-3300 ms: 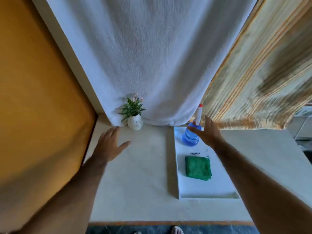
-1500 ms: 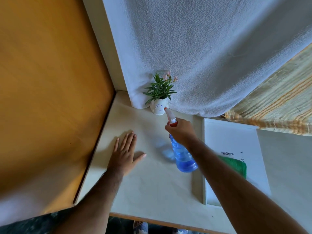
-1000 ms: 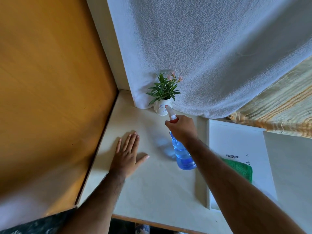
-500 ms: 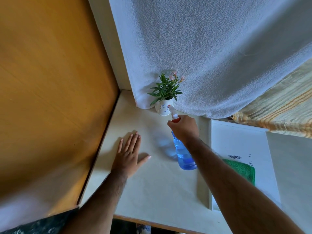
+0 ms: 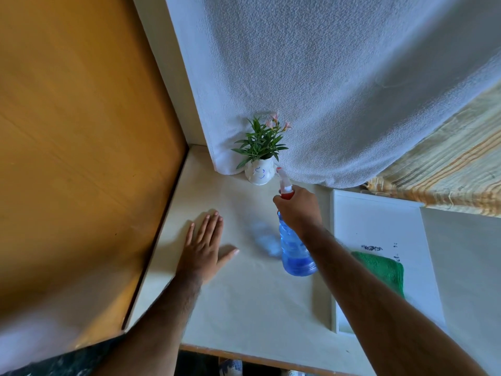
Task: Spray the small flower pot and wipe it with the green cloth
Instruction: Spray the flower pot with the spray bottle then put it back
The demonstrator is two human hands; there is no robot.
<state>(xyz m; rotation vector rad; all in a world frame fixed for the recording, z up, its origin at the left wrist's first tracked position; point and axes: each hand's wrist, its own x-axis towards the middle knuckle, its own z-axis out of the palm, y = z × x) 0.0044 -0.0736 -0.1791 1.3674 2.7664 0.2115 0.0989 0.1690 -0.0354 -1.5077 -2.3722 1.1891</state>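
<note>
1. The small flower pot (image 5: 259, 173), white with blue marks drawn on its side, stands upright at the back of the cream table (image 5: 244, 294), just in front of the hanging white towel (image 5: 325, 90). Green leaves and a few pink blossoms (image 5: 261, 141) rise from it.
2. The right hand (image 5: 298, 210) is clenched around the neck of the blue spray bottle (image 5: 294, 251), fingers wrapped at the red collar. The bottle is tilted, its base lifted toward the viewer and its white nozzle (image 5: 283, 179) aimed at the pot; the tip sits just beside the pot's right side, and whether it touches cannot be told.
3. The left hand (image 5: 204, 251) lies flat on the table, palm down, fingers straight and together, thumb spread to the right. It grasps nothing and is well apart from the pot.
4. A bluish patch of light (image 5: 264, 237) falls on the table just left of the bottle.
5. The green cloth (image 5: 382, 267) lies folded on the white tray (image 5: 379, 221) to the right, partly hidden behind the right forearm.
6. Dark printed marks (image 5: 371, 247) show on the tray just behind the cloth.
7. An orange-brown wooden panel (image 5: 81, 131) closes off the table's left side.
8. A striped yellow curtain (image 5: 447, 164) hangs at the back right, beside the towel.
</note>
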